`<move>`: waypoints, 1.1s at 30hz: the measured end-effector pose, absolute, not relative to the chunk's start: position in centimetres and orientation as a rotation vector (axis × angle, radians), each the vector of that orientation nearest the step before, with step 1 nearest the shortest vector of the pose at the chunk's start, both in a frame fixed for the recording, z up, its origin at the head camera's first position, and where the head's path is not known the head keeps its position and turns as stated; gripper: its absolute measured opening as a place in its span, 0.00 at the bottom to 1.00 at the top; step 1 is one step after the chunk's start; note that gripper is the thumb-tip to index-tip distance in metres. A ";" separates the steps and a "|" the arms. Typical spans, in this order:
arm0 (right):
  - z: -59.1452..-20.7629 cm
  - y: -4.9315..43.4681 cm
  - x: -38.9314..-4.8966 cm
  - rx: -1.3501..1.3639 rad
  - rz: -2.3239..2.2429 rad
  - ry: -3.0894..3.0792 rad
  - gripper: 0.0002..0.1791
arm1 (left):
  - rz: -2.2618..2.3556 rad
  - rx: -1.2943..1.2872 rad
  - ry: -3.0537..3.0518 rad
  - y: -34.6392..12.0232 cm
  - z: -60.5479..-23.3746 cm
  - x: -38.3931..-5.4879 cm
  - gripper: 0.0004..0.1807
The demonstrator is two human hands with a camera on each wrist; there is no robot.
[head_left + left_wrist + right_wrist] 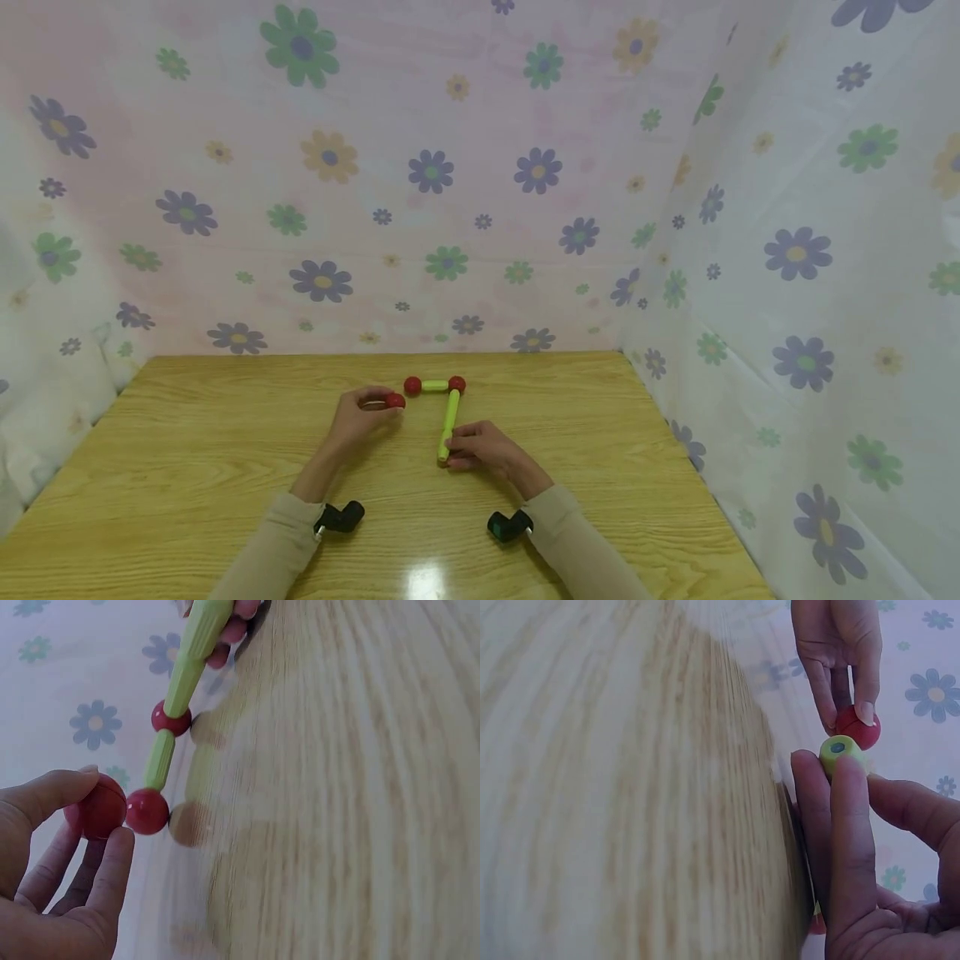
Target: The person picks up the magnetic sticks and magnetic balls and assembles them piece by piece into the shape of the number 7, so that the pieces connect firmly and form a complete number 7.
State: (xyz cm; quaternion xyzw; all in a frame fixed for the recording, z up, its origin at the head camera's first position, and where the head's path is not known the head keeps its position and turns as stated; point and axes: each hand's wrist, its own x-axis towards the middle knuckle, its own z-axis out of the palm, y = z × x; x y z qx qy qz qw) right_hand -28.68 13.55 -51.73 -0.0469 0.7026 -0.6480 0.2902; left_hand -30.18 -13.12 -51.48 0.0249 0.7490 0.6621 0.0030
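Observation:
My left hand [358,421] pinches a loose red ball [103,808] between thumb and fingertips. My right hand [491,452] holds the near end of a long yellow-green rod [451,412]. A dark round spot shows in the rod's end face [838,748] in the right wrist view. At its far end the long rod meets a red corner ball [457,384]. From that ball a short yellow-green rod [434,386] runs left to another red ball [412,386]. The pinched ball is just left of and nearer than this chain.
The wood-grain table [225,442] stretches out around both hands. A flower-patterned cloth [480,275] hangs behind the table, with more cloth along the sides. Black wrist cameras [510,527] sit at both cuffs.

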 end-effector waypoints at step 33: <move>-52.4 13.4 -29.8 -0.185 -1.739 1.899 0.23 | 1.920 0.179 2.244 -9.2 -51.7 -26.1 0.21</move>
